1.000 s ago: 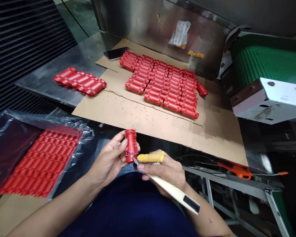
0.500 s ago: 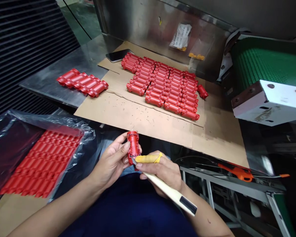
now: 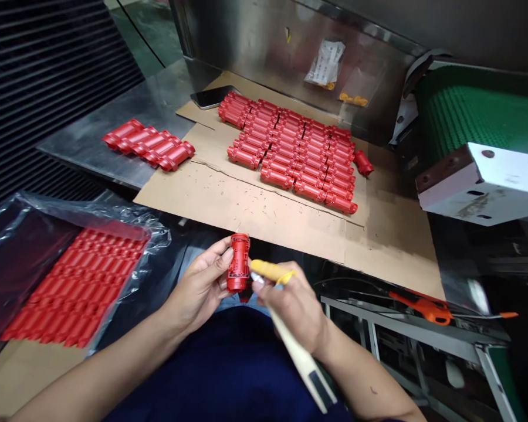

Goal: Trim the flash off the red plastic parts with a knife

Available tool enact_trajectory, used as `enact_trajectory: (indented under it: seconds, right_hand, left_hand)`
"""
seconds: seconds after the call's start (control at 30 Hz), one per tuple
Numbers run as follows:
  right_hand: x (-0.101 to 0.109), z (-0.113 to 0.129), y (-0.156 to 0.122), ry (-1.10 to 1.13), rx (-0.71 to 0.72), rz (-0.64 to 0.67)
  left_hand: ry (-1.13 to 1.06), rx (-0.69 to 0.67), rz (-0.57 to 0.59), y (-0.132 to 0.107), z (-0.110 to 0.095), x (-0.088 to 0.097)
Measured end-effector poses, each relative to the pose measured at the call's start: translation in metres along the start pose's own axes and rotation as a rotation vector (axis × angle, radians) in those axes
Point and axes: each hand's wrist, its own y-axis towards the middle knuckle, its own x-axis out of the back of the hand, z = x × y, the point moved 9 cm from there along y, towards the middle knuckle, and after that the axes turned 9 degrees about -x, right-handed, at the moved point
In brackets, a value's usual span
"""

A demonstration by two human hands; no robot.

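My left hand is closed around a red plastic part, a tube-like housing with detailed edges, held nearly upright above my lap. Fingers grip it from the left side. Just right of the part, my right hand is closed on a knife with a long cream handle and a dark patch near its end. Its blade is blurred and cannot be made out clearly. A yellow finger cover wraps my right index finger, close to the part's right edge.
Rows of red parts lie on cardboard; several more sit left on the metal table. A plastic-lined box holds more. A phone, conveyor and orange tool are around.
My right hand has drawn the knife slightly up and away from the red part's lower end, and the handle now points more steeply down. My left hand has turned the part slightly.
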Motion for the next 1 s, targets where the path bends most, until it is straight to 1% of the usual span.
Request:
enact_trajectory:
  seconds: [0.07,0.1,0.13,0.17,0.2,0.3,0.37,0.43,0.57,0.7,0.77,0.83,0.93,1.0]
  right_hand:
    - [0.011,-0.018,-0.001,0.181,-0.179,-0.091]
    - [0.012,-0.023,-0.002,0.269,-0.230,-0.099]
    - [0.010,-0.025,-0.001,0.341,-0.251,-0.078]
    - [0.005,-0.023,0.000,0.389,-0.238,-0.040]
    - [0.001,-0.018,0.001,0.409,-0.196,-0.001]
    - [-0.010,-0.005,0.003,0.360,-0.061,0.090]
    - [-0.016,-0.001,0.001,0.329,-0.009,0.130]
    - [-0.020,-0.006,-0.002,0.353,-0.071,0.158]
    - [-0.030,-0.025,-0.008,0.515,-0.287,0.186]
    - [-0.041,-0.033,-0.012,0.620,-0.379,0.225]
    - [-0.042,-0.036,-0.011,0.656,-0.408,0.215]
    - [-0.038,-0.034,-0.009,0.638,-0.373,0.177]
    - [-0.029,-0.020,-0.005,0.500,-0.190,0.154]
    - [-0.024,-0.014,-0.003,0.427,-0.110,0.127]
  left_hand:
    - [-0.016,0.009,0.012,0.000,-0.002,-0.003]
    - [-0.021,0.025,0.018,0.000,-0.002,-0.004]
    - [-0.024,0.047,0.020,0.000,-0.001,-0.006]
    - [-0.022,0.070,0.016,-0.001,0.001,-0.007]
    - [-0.014,0.089,0.013,-0.001,0.003,-0.008]
    - [0.044,0.112,0.034,0.000,0.008,-0.012]
    - [0.083,0.112,0.067,0.000,0.010,-0.016]
    - [0.106,0.115,0.086,-0.001,0.011,-0.018]
    - [0.119,0.128,0.089,-0.002,0.012,-0.017]
    - [0.090,0.145,0.111,-0.003,0.015,-0.020]
    - [0.089,0.162,0.114,-0.004,0.016,-0.021]
    - [0.095,0.179,0.111,-0.005,0.017,-0.021]
    - [0.100,0.196,0.108,-0.006,0.018,-0.021]
    - [0.097,0.204,0.109,-0.006,0.018,-0.021]
